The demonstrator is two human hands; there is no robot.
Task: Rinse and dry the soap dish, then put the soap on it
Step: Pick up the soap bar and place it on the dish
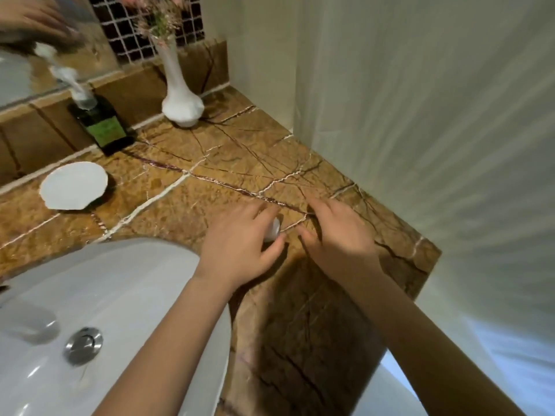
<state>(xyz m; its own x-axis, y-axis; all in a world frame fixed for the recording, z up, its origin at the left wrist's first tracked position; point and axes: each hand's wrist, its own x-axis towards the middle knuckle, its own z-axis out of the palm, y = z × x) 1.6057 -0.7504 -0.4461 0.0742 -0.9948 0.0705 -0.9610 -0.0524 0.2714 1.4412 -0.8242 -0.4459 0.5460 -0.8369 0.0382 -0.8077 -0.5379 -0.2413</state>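
A white shell-shaped soap dish [73, 186] lies on the brown marble counter [210, 163] at the left, with nothing on it. My left hand [240, 241] rests on the counter right of the sink, fingers curled around a small white soap [274, 229] that shows only partly under them. Just to its right, my right hand [339, 235] hovers with fingers spread and nothing in it, fingertips close to the soap.
A white sink [126, 280] with a metal drain [83, 345] fills the lower left. A dark pump bottle [100, 124] and a white vase [181, 97] with flowers stand by the back wall. A pale curtain [435, 115] hangs at the counter's right edge.
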